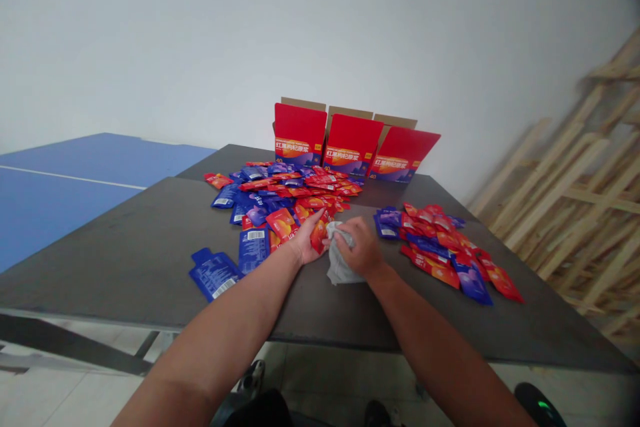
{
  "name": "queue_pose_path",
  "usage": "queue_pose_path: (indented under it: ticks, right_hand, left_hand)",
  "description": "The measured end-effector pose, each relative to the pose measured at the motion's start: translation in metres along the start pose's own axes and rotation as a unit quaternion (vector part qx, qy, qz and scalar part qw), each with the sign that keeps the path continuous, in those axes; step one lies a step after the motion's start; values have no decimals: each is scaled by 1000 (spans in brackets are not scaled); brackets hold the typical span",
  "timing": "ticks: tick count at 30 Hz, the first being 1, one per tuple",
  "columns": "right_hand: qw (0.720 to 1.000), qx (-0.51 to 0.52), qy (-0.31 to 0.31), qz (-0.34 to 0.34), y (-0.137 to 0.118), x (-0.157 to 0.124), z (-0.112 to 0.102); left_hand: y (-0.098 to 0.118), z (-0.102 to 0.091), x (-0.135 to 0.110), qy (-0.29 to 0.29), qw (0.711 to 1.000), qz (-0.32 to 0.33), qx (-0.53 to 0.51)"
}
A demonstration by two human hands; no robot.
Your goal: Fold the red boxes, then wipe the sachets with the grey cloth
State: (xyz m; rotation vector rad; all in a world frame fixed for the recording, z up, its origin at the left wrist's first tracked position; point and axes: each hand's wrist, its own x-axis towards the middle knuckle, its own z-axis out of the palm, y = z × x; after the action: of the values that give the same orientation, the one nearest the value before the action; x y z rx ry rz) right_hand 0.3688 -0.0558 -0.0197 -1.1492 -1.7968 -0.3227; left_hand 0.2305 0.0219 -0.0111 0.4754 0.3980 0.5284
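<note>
My left hand [309, 240] grips a red sachet [319, 233] at the near edge of a big heap of red and blue sachets [280, 193] on the dark table [150, 247]. My right hand [357, 247] is closed on a grey cloth [339, 268], which it presses against that sachet. The cloth's lower part rests on the table. A second, smaller pile of red and blue sachets [445, 247] lies just right of my right hand.
Three open red cartons [350, 143] stand in a row at the table's far edge against a white wall. A blue table [65, 180] adjoins on the left. Wooden frames [575, 200] lean at the right. Loose blue sachets [215, 273] lie near the front left.
</note>
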Motion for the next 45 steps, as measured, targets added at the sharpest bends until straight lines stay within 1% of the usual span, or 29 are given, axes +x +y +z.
queue_pose_path:
  ticks: [3,5,6,8,12,17,19,22,27,33,35,37,39,41,43,45]
  right_hand:
    - [993,21,-65,-93,-12,-4,5]
    - [990,9,-76,-118,-15,-5,7]
    - [991,0,-72,-116,-15,-5,8]
    - [995,-13,-52,-87,-14,-5,9]
    - [1000,-11,-18,-17,-10,-3,9]
    - [997,-1,36,63,-6,1,9]
    - [993,-2,58,102,-4,2,9]
    - [983,-4,86,160,1,4,9]
    - [965,14,110,236,13,4,8]
    - [950,19,113,290,22,3,8]
    - [943,24,113,312,26,3,8]
    - [934,32,110,338,32,2,9]
    - [926,41,96,363,39,1,12]
    - [925,47,71,370,44,-2,15]
    - [937,38,48,344,47,-4,19]
    - [956,18,27,291,44,-6,21]
  left_hand:
    - [-5,-2,3,37,999,7,37]
    - [-8,0,4,42,997,6,67]
    - [-10,1,4,42,996,4,82]
    - [-12,4,5,40,994,14,104]
    - [-16,6,10,20,990,68,119]
    - [-20,-1,16,-13,986,69,148]
    - [-22,-2,15,-22,982,78,171]
    - [-23,-2,11,-29,973,73,216]
    - [-23,2,4,-19,955,57,291]
    - [-20,5,0,17,936,40,350]
    - [-19,7,-2,14,938,36,345]
    - [-18,8,-3,-1,944,26,328]
    - [-17,9,-5,-20,956,10,294]
    - [-13,10,-6,-36,972,-12,234]
    - [-8,9,-7,-48,987,-29,150]
    - [-1,7,-8,-59,996,-28,56]
